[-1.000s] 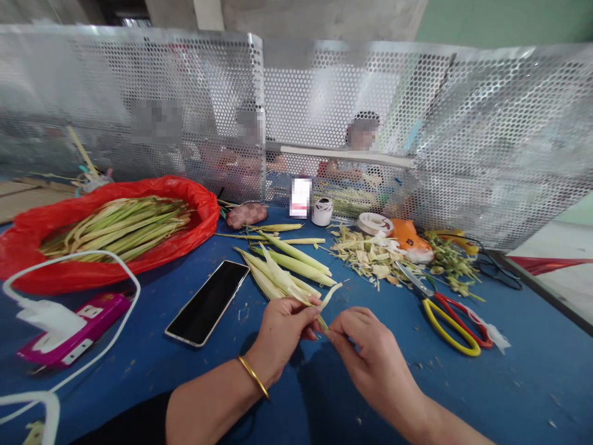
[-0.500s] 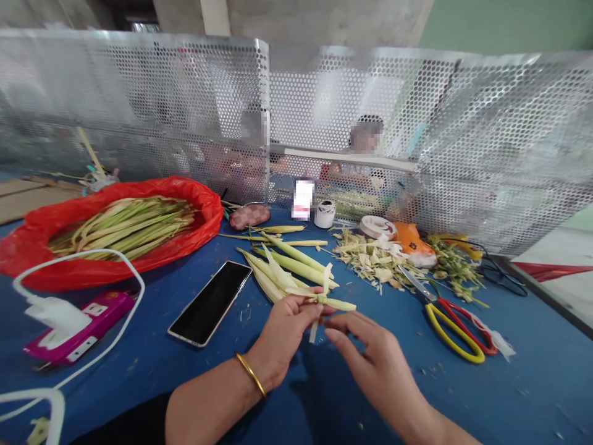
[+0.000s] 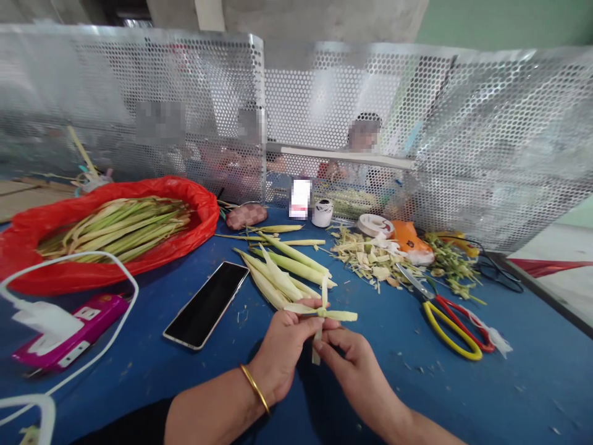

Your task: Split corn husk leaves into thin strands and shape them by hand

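A perforated metal screen stands across the far side of the blue table, the largest things here. Next in size comes the red plastic bag on the left, holding a heap of long leaf strips. Toward the middle lie pale green leaves, with a spread of cut scraps to their right, then the scissors and a dark-screened phone. Smaller again are the two hands: the left hand pinches between thumb and fingers, and the right hand has its thumb and fingertips pressed together. Between them, above the table and just in front of the leaves, is the leaf cross, four flat arms meeting at a centre. The left grips it beside that centre; the right pinches the arm pointing toward the wearer, whose tip sticks out below. It looks almost weightless, limp across the width, a little springy lengthwise, and likely to split along the grain. The small folded centre seems the firmest hold; the arms probably suit a light, flat pinch near their base.
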{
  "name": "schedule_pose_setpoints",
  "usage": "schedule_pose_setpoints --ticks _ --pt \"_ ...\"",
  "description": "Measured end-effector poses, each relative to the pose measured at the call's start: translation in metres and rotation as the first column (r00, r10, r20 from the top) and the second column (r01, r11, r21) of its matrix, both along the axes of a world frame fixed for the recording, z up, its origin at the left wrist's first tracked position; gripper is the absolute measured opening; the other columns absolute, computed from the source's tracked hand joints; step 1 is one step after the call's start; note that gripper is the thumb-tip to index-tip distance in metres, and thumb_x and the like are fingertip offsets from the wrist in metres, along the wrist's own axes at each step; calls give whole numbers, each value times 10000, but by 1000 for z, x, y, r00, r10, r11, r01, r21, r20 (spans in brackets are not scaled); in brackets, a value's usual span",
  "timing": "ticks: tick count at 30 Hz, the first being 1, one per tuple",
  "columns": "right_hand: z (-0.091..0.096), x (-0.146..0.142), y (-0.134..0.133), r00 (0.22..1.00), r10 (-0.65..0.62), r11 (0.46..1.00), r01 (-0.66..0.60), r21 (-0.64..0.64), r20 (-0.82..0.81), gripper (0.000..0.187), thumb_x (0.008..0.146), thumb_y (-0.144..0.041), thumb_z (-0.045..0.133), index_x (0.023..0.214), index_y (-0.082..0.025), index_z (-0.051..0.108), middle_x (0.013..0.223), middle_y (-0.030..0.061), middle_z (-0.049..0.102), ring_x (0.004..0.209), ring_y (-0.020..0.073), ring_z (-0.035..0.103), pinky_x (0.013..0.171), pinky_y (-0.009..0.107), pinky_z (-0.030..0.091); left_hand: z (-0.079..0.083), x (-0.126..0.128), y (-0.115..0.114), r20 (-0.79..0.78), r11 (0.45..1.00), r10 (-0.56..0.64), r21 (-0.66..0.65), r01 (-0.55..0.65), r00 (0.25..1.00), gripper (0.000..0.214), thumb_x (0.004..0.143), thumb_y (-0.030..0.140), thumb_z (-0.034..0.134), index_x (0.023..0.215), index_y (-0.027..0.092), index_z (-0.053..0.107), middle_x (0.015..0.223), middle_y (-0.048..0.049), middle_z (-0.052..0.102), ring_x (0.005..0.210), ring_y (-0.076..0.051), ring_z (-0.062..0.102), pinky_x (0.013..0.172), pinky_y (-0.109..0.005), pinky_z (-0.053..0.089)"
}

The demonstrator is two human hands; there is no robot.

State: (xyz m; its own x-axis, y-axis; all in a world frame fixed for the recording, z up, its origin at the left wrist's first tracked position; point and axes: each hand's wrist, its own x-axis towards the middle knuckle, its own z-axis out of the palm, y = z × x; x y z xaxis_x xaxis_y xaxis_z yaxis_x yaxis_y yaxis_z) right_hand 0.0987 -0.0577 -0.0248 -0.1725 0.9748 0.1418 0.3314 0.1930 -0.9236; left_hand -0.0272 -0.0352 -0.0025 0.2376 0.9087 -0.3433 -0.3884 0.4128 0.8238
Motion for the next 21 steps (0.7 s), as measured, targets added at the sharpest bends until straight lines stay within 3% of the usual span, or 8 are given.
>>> schedule_pose_setpoints --ticks 6,10,12,14,15,18,20,21 --pt "-9 -3 -5 984 -3 984 -29 173 180 310 926 -272 446 632 -195 505 660 -2 579 624 136 530 571 218 415 5 -2 1 -22 999 2 -32 -3 1000 437 669 231 712 1073 130 580 728 -65 724 634 -151 623 630 -251 437" --pt "2 12 -6 932 -86 870 -101 482 351 150 901 -259 517 775 -211 583 689 7 633 628 151 579 624 246 439 11 -6 5 -93 998 24 58 -19 995 357 694 204 645 1039 131 588 654 -14 683 618 -127 596 658 -243 451" --pt "10 25 -1 922 -214 831 -1 556 322 92 862 -286 581 805 -219 609 698 14 640 634 161 600 624 248 459 11 -6 5 -130 995 1 98 11 992 320 678 177 619 994 131 598 604 12 646 580 -113 569 649 -236 449" --pt "12 38 6 919 -310 857 159 490 243 145 848 -343 591 892 -217 649 787 43 673 726 187 641 657 254 499 10 -5 4 -162 989 -64 121 85 985 283 667 193 622 942 129 606 555 30 602 531 -105 533 596 -229 435" --pt "11 42 10 936 -290 895 191 403 201 181 846 -376 588 877 -214 662 816 51 690 761 196 656 670 253 517 8 -4 3 -187 983 -100 133 126 977 259 664 226 639 902 128 610 525 37 574 500 -101 509 561 -226 421" --pt "2 49 14 997 -73 996 72 53 27 314 834 -488 575 850 -203 706 813 52 727 757 206 683 682 249 547 0 -1 1 -297 961 -188 139 237 936 247 703 337 641 839 132 621 447 58 491 422 -87 433 481 -216 357" --pt "-3 47 12 996 -16 996 9 -88 -86 357 789 -545 611 834 -210 727 808 48 734 739 207 685 673 243 549 -8 -1 -1 -356 952 -236 100 288 904 237 715 346 644 832 141 635 449 60 475 423 -87 428 468 -210 334" --pt "-5 46 10 991 -63 993 50 -109 -120 363 762 -565 632 801 -218 731 791 42 728 725 203 676 663 235 543 -12 -1 -2 -372 951 -249 82 298 894 231 710 344 657 831 148 646 466 55 485 439 -91 438 473 -210 335"
